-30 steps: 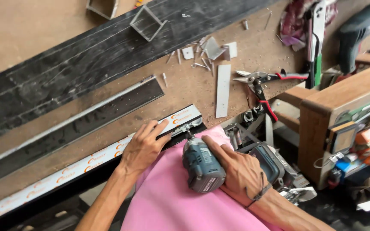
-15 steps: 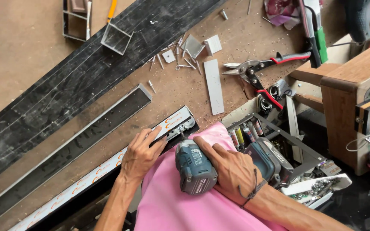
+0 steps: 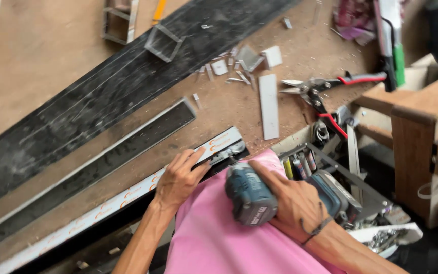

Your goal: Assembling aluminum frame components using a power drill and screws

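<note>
right hand [image 3: 292, 203] grips the teal power driver [image 3: 249, 199], nose at the near end of the film-covered metal rail [image 3: 128, 195]; left hand [image 3: 177, 177] presses flat on the rail beside it. fastening looks underway, unfinished.

Right hand [image 3: 295, 203] grips a teal drill [image 3: 249, 198]. Left hand [image 3: 178, 177] presses a metal strip [image 3: 128, 195] on the tabletop [image 3: 41, 56]. Red-handled snips [image 3: 325, 96] lie nearby.

Red-handled snips [image 3: 325, 94] on the workbench [image 3: 41, 50] — metal offcuts [image 3: 249, 63] beside a flat strip [image 3: 268, 105].
</note>
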